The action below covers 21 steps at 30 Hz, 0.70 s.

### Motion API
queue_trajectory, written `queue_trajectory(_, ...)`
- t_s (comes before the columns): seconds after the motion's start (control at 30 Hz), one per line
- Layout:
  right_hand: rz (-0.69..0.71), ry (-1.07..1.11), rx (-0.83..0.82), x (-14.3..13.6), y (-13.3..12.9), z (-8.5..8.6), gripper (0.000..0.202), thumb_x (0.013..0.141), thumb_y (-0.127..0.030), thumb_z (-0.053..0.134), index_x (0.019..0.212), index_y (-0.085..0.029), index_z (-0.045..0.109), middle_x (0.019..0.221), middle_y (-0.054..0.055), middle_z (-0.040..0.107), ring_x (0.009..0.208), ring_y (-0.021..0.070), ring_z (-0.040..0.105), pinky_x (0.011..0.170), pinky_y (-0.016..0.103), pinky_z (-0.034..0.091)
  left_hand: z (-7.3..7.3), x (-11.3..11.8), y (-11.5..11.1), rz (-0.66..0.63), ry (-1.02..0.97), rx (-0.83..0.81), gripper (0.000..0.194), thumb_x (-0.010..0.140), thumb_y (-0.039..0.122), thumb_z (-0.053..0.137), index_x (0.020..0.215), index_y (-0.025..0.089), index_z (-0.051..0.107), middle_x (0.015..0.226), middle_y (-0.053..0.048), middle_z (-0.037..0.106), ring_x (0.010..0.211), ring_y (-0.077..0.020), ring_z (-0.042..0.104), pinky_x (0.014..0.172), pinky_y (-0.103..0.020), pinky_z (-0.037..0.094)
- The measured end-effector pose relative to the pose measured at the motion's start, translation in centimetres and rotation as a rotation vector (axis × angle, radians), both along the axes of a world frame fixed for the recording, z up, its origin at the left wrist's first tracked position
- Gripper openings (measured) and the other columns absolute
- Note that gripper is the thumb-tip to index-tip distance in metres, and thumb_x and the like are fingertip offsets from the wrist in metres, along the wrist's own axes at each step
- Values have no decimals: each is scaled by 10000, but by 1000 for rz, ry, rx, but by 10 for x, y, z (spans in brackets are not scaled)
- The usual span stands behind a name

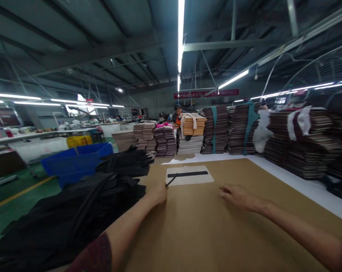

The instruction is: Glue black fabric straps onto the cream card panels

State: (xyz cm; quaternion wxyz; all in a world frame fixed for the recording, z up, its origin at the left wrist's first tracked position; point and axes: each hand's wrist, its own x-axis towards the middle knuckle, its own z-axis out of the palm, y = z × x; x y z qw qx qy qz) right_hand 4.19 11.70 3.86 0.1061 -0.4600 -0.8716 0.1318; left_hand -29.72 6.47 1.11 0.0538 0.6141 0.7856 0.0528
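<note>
My left hand (pixel 158 193) is closed around a thin dark stick-like tool (pixel 171 180), whose far end points up and right over the white rectangle (pixel 190 180). What kind of tool it is cannot be made out. A black strip (pixel 188 174) lies lengthwise across that white rectangle, on a large brown sheet (pixel 193 226). To the right, my right hand (pixel 237 196) hovers over or rests on the brown sheet; which one is unclear. Its fingers are loosely bent, with a gap between thumb and fingers, and nothing shows in it.
Black fabric pieces (pixel 74 211) are heaped on the left. Beyond them stand a blue bin (pixel 71 162) and a yellow crate (pixel 79 141). Tall stacks of cut pieces (pixel 216 128) line the far side and right. A person (pixel 177 113) is behind the stacks.
</note>
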Motion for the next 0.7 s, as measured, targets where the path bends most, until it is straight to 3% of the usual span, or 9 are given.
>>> queue_trajectory(0.1, -86, 19, 4, -49, 73, -20, 344, 970, -360, 466, 1199, -171, 638, 1205, 125, 676, 1102, 241, 624, 974, 379, 459, -14, -2, 42, 39, 15, 18, 298, 956, 386, 585, 1139, 154, 618, 1153, -85, 642, 1027, -219, 635, 899, -439, 538)
queue_trajectory(0.17, -155, 19, 5, -69, 108, -35, 410, 990, -425, 465, 1282, -158, 574, 1262, 133, 632, 1132, 251, 604, 998, 454, 449, -23, -2, 64, 59, 26, 31, 304, 951, 382, 591, 1153, 155, 614, 1189, -91, 627, 1067, -232, 619, 922, -455, 526)
queue_trajectory(0.23, -202, 5, 9, -81, 129, -48, 466, 977, -488, 493, 1313, -169, 541, 1304, 124, 595, 1161, 264, 582, 1018, 514, 428, -30, -3, 77, 73, 27, 39, 312, 950, 379, 592, 1169, 158, 607, 1208, -94, 618, 1094, -241, 608, 943, -471, 514)
queue_trajectory(0.33, -204, -25, 19, -88, 135, -58, 503, 974, -520, 479, 1329, -167, 527, 1344, 130, 564, 1218, 282, 541, 1060, 543, 377, -35, -2, 81, 70, 5, 46, 339, 952, 381, 588, 1214, 166, 587, 1235, -97, 605, 1125, -253, 593, 963, -492, 499)
queue_trajectory(0.4, -152, -41, 18, -85, 121, -60, 513, 992, -510, 423, 1334, -144, 528, 1358, 160, 557, 1255, 289, 514, 1086, 515, 346, -31, 0, 70, 47, -21, 33, 345, 954, 384, 585, 1222, 167, 583, 1239, -97, 605, 1125, -252, 595, 963, -489, 499)
queue_trajectory(0.5, -46, -54, 3, -66, 81, -58, 534, 995, -483, 369, 1321, -104, 557, 1375, 207, 550, 1296, 303, 484, 1112, 431, 324, -18, 9, 33, 10, -61, -31, 328, 958, 396, 578, 1180, 156, 603, 1174, -89, 637, 1056, -230, 628, 928, -458, 521)
queue_trajectory(0.6, 32, -57, -28, -32, 20, -57, 586, 960, -511, 395, 1346, -101, 560, 1419, 194, 530, 1351, 316, 438, 1144, 412, 301, -1, 25, -26, -31, -94, -128, 295, 966, 402, 564, 1089, 143, 635, 1055, -68, 674, 953, -200, 660, 871, -421, 544)
queue_trajectory(0.7, 45, 7, -98, 5, -54, -57, 664, 888, -575, 475, 1351, -111, 581, 1485, 177, 471, 1430, 346, 328, 1188, 471, 242, 13, 41, -103, -95, -131, -208, 262, 975, 338, 518, 1014, 128, 669, 995, -101, 699, 929, -227, 672, 857, -420, 533)
